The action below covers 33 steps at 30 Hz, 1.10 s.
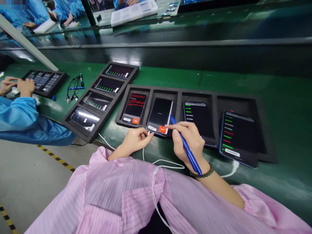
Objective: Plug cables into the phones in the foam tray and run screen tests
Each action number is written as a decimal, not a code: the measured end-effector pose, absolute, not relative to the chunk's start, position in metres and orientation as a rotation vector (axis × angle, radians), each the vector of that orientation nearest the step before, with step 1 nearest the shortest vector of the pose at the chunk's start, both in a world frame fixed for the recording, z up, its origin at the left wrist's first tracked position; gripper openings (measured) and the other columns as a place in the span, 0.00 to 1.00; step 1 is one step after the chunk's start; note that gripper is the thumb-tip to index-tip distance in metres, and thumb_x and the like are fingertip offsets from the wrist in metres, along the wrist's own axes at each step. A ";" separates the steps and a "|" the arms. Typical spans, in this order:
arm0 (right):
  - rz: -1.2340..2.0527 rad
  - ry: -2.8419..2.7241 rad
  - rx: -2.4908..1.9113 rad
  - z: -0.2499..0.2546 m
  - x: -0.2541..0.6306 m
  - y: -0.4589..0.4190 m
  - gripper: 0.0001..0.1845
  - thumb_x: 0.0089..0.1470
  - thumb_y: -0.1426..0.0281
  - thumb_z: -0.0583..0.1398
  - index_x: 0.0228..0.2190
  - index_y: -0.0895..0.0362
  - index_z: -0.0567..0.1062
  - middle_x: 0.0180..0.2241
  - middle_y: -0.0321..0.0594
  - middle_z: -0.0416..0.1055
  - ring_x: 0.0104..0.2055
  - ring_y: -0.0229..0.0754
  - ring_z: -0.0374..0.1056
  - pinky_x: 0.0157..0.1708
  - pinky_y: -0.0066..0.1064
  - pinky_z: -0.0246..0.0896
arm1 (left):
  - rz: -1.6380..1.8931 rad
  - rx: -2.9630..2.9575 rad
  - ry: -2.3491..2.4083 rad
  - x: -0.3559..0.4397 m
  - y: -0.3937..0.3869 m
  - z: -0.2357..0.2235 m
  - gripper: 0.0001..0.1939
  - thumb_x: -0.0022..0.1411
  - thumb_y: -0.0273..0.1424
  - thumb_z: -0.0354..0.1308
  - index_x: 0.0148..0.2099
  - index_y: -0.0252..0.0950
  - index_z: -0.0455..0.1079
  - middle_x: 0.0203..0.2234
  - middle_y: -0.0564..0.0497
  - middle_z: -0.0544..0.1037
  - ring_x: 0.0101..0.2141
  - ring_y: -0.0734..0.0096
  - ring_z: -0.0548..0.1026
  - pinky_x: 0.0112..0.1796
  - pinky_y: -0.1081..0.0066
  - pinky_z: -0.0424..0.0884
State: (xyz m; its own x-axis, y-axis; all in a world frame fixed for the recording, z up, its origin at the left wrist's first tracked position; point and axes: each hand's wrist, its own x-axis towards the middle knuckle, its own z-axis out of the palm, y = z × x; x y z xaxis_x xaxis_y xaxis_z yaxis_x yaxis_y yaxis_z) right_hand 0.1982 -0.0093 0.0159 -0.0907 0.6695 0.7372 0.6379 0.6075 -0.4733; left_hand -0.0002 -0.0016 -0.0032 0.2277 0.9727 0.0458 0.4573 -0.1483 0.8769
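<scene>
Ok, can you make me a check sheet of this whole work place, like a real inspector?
Surface: green table, shiny.
Job's things: near tray with four phones; the second phone from the left shows an orange button; the far-right phone sticks out past the tray's front edge.
Clutter: black cords and another pen, beyond the left tray.
Hands: left hand at the second phone's bottom edge; right hand holds a blue pen, one finger by the button.
Cables: white cable at the far-right phone.
Surroundings: co-worker's blue sleeve; striped floor tape.
</scene>
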 end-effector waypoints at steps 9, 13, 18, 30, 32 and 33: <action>-0.053 -1.810 -1.107 0.018 0.201 -0.011 0.11 0.64 0.73 0.55 0.35 0.56 0.78 0.29 0.40 0.74 0.34 0.43 0.72 0.36 0.38 0.65 | 0.882 1.773 1.319 0.001 -0.002 -0.002 0.17 0.62 0.41 0.58 0.25 0.35 0.66 0.13 0.58 0.64 0.15 0.81 0.60 0.21 0.76 0.57; -0.038 -1.822 -1.128 0.013 0.199 -0.010 0.11 0.65 0.72 0.55 0.36 0.56 0.78 0.31 0.40 0.75 0.35 0.43 0.72 0.40 0.39 0.64 | 0.889 1.793 1.313 0.000 -0.001 -0.002 0.18 0.63 0.40 0.57 0.25 0.35 0.66 0.13 0.58 0.64 0.15 0.81 0.60 0.21 0.77 0.57; -0.055 -1.884 -1.187 0.011 0.199 -0.009 0.11 0.64 0.72 0.56 0.35 0.55 0.78 0.32 0.38 0.77 0.36 0.43 0.71 0.43 0.42 0.58 | 0.903 1.822 1.297 0.000 -0.001 -0.005 0.18 0.64 0.40 0.57 0.25 0.36 0.65 0.13 0.58 0.64 0.16 0.81 0.61 0.21 0.77 0.58; -0.115 -2.080 -1.357 -0.001 0.204 -0.011 0.19 0.64 0.57 0.60 0.53 0.49 0.73 0.57 0.44 0.74 0.54 0.57 0.62 0.51 0.49 0.48 | 0.938 2.194 1.290 -0.003 -0.003 -0.012 0.20 0.70 0.36 0.51 0.26 0.35 0.68 0.15 0.54 0.69 0.17 0.78 0.63 0.22 0.75 0.58; -0.093 -2.055 -1.383 -0.004 0.204 -0.010 0.21 0.64 0.56 0.60 0.55 0.49 0.72 0.58 0.45 0.73 0.55 0.58 0.61 0.51 0.50 0.48 | 0.863 2.242 1.329 -0.002 -0.003 -0.011 0.21 0.70 0.36 0.50 0.25 0.36 0.67 0.16 0.53 0.70 0.18 0.76 0.65 0.24 0.73 0.59; -0.093 -2.039 -1.381 -0.005 0.204 -0.009 0.21 0.63 0.56 0.60 0.55 0.49 0.72 0.58 0.45 0.73 0.55 0.58 0.61 0.51 0.50 0.49 | 0.816 2.235 1.349 -0.002 -0.002 -0.010 0.21 0.70 0.36 0.49 0.24 0.36 0.66 0.16 0.52 0.70 0.19 0.75 0.66 0.24 0.73 0.59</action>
State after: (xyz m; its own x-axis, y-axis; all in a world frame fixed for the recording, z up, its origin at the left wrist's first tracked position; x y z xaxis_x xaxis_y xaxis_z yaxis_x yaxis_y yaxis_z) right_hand 0.2044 -0.0092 -0.0052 -0.2202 0.8015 0.5560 0.8488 0.4383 -0.2958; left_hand -0.0016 -0.0025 -0.0099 0.3624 0.8913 0.2724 0.6555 -0.4515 0.6053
